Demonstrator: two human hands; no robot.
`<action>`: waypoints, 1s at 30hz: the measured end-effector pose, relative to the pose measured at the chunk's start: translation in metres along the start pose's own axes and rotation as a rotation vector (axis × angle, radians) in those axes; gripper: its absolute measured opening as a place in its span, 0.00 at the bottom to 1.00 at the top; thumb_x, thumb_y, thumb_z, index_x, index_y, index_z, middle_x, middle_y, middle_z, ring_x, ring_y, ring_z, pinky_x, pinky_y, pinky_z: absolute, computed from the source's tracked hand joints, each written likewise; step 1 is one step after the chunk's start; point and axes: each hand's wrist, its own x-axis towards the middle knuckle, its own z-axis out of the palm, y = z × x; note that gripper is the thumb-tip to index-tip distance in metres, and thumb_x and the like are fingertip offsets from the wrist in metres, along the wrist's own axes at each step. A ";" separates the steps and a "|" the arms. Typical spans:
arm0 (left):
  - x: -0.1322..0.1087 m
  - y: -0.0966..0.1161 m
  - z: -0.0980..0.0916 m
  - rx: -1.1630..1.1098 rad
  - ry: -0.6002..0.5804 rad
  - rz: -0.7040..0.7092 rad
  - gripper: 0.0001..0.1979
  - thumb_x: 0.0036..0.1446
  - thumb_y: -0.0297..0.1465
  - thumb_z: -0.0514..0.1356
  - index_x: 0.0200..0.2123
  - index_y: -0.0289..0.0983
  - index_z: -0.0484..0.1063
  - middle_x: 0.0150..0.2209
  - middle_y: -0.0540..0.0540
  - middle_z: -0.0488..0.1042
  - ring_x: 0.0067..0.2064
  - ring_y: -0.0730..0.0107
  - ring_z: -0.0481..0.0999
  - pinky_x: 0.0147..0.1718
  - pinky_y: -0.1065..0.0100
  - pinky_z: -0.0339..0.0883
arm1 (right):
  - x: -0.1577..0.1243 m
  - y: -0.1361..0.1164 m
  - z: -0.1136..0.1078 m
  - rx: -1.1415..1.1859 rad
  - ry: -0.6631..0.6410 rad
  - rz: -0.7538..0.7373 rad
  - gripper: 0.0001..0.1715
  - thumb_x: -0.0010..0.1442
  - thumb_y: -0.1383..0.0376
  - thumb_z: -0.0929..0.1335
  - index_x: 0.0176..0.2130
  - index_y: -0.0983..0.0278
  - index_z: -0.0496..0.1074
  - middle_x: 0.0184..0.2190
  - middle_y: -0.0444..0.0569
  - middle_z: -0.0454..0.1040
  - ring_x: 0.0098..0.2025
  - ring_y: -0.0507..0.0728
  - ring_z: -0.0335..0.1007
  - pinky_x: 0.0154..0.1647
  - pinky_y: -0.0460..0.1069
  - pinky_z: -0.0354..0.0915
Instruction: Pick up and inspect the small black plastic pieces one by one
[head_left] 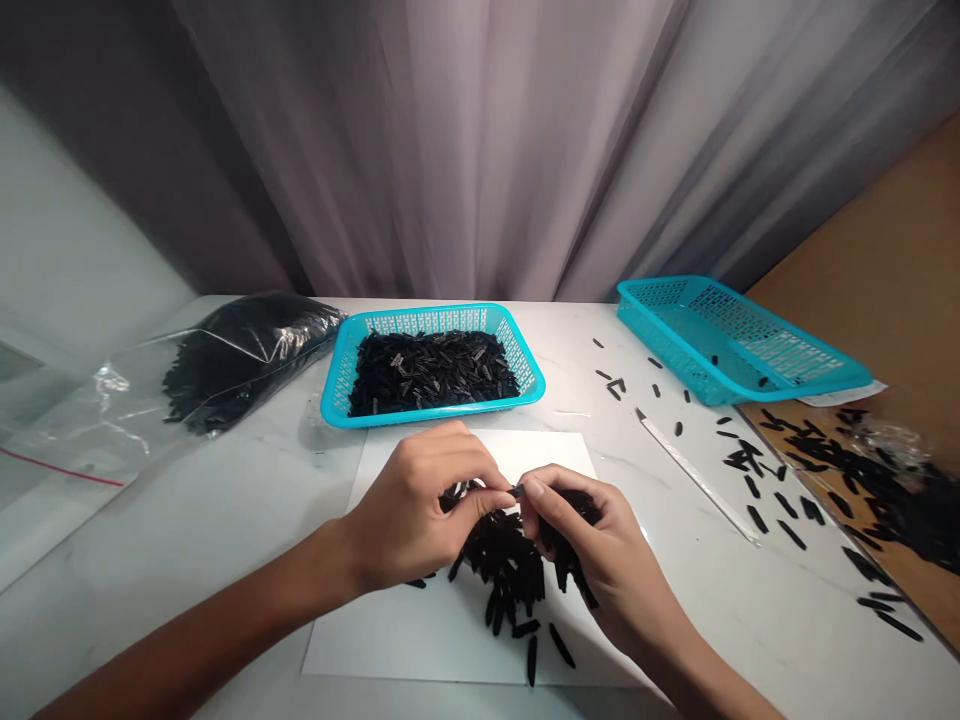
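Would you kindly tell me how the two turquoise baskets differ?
The left basket is heaped with black pieces, while the right basket shows at most one. The left one faces straight on; the right one sits angled, farther aside. Both are turquoise lattice-walled plastic.

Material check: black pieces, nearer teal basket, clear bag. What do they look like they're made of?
The black pieces look like moulded plastic: uniform black, slight sheen, straight edges, though they're too small to be sure. The nearer teal basket looks like moulded plastic: smooth, glossy, with a fine lattice wall. The clear bag looks like thin polyethylene film: transparent, creased, with bright glare.
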 end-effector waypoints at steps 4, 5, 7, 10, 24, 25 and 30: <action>-0.005 0.001 0.008 0.037 0.078 0.065 0.05 0.57 0.19 0.63 0.30 0.31 0.75 0.27 0.45 0.77 0.31 0.68 0.71 0.31 0.67 0.66 | 0.000 0.000 0.000 0.003 -0.009 -0.011 0.21 0.64 0.51 0.68 0.27 0.63 0.72 0.22 0.41 0.67 0.25 0.51 0.56 0.26 0.48 0.52; -0.006 0.001 0.009 0.040 0.089 0.077 0.05 0.57 0.19 0.63 0.30 0.31 0.75 0.27 0.45 0.77 0.32 0.68 0.71 0.31 0.66 0.66 | 0.000 0.000 0.000 0.008 -0.018 -0.014 0.22 0.65 0.51 0.68 0.27 0.63 0.71 0.22 0.41 0.67 0.25 0.51 0.56 0.26 0.48 0.52; -0.006 0.002 0.010 0.040 0.103 0.091 0.05 0.57 0.18 0.63 0.30 0.32 0.75 0.27 0.45 0.77 0.32 0.68 0.71 0.32 0.67 0.67 | 0.000 0.000 -0.001 0.020 -0.041 -0.025 0.22 0.65 0.52 0.67 0.26 0.63 0.70 0.22 0.41 0.66 0.24 0.50 0.56 0.26 0.48 0.52; -0.005 0.004 0.009 0.034 0.116 0.089 0.05 0.58 0.19 0.63 0.31 0.32 0.75 0.27 0.46 0.77 0.31 0.69 0.71 0.32 0.67 0.67 | 0.000 -0.001 -0.001 0.029 -0.062 -0.036 0.22 0.65 0.53 0.68 0.26 0.63 0.71 0.22 0.41 0.67 0.24 0.50 0.56 0.25 0.48 0.52; 0.000 0.004 0.004 0.158 0.159 0.169 0.02 0.56 0.23 0.67 0.34 0.33 0.77 0.29 0.47 0.80 0.32 0.68 0.74 0.33 0.65 0.69 | -0.008 -0.006 0.002 -0.224 0.241 -0.278 0.18 0.62 0.56 0.70 0.25 0.62 0.72 0.18 0.40 0.64 0.20 0.49 0.54 0.19 0.47 0.51; 0.000 0.004 0.004 0.163 0.158 0.173 0.02 0.56 0.23 0.67 0.34 0.33 0.77 0.29 0.47 0.80 0.32 0.68 0.74 0.33 0.65 0.69 | -0.008 -0.005 0.002 -0.239 0.248 -0.299 0.17 0.62 0.57 0.70 0.25 0.62 0.72 0.18 0.40 0.64 0.20 0.49 0.54 0.19 0.46 0.52; -0.002 0.006 0.005 0.176 0.147 0.174 0.02 0.56 0.23 0.67 0.34 0.34 0.77 0.28 0.47 0.80 0.32 0.68 0.74 0.33 0.66 0.69 | -0.009 -0.003 0.002 -0.295 0.275 -0.356 0.16 0.63 0.59 0.70 0.25 0.62 0.72 0.18 0.39 0.65 0.19 0.49 0.54 0.19 0.46 0.53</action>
